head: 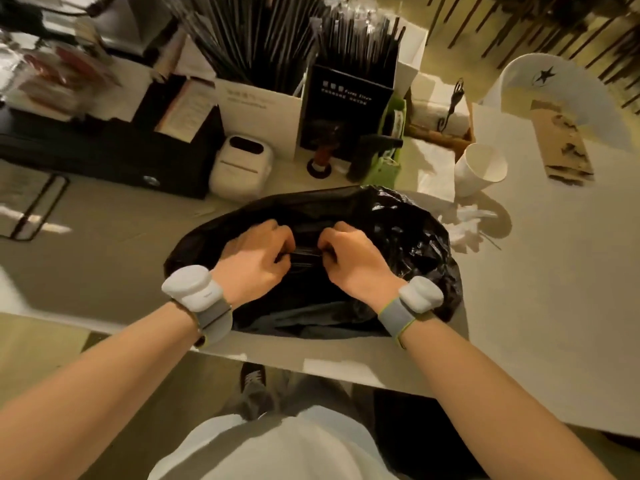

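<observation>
a white box [259, 112] at the back edge of the counter [104, 244] holds a thick bunch of black straws [263, 39]. a black box [346, 109] just beside it holds more. a paper cup [479, 169] leans near the back right, its white inside showing. the black bag [398, 237] lies at the middle of the counter's front edge, crumpled and bulging. its contents cannot be seen. things at the back left corner are blurred. both hands' fingertips are hidden in the plastic. the left hand [256, 261] and right hand [353, 261] sit close together on top of the bag, fingers curled. each grips a bunched fold, with a taut strip between them.
</observation>
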### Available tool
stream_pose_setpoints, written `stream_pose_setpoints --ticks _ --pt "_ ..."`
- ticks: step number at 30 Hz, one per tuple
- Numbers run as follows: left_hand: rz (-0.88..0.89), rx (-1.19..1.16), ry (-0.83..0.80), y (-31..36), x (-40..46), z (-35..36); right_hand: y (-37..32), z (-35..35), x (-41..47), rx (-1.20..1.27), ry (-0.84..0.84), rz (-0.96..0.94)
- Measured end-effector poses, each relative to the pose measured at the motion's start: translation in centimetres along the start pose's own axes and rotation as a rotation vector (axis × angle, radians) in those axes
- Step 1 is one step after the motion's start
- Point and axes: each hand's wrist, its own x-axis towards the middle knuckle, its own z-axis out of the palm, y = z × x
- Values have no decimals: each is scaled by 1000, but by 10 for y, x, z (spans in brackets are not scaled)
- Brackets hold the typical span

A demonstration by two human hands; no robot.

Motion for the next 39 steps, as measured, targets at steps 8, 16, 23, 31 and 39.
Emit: stream_pose_setpoints --ticks 8,16,23,31,39 --pt "-61 219 20 -14 4 27 8 17 -2 -128 -43 -61" --pt "-80 241 48 -16 7 36 4 19 3 -243 -113 -138" --pt "-63 160 55 -24 6 38 -2 17 1 -241 -178 -60" --pt "-117 85 68 -28 7 39 6 4 1 -48 -216 7" --pt "-155 66 96 -24 8 40 16 -12 -3 158 -5 -31"
